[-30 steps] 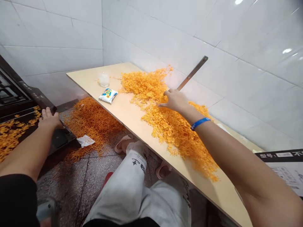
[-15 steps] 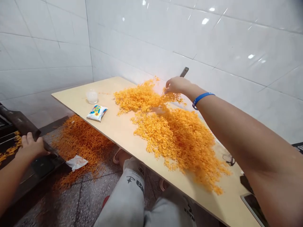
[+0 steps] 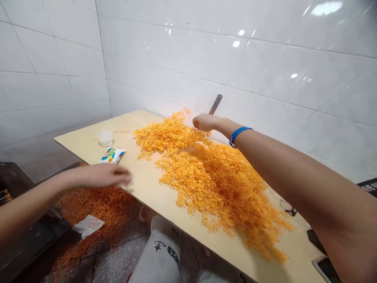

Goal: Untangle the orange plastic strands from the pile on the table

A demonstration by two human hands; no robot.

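My right hand (image 3: 204, 121), with a blue wristband (image 3: 238, 134) on its wrist, is closed on some orange plastic-looking sprigs (image 3: 202, 135) at the back of the table. Two heaps lie before it: a smaller orange heap (image 3: 165, 135) at the back left and a larger orange heap (image 3: 224, 188) toward the front right. My left hand (image 3: 116, 175) hangs over the table's left edge, near a white printed packet (image 3: 112, 155). It is slightly blurred, its fingers loosely stretched, and nothing shows in it.
Behind the packet stands a small whitish cup (image 3: 105, 138). A flat metal bar (image 3: 216, 103) rises beside the wall behind my right hand. Darker orange pieces (image 3: 94, 204) cover the floor under a white scrap (image 3: 88, 226). A phone (image 3: 326, 269) lies at the front right.
My left hand has left the dark machine-like object at the left and moved right, over the table edge. My right hand stays at the back with the sprigs. The view has shifted slightly.
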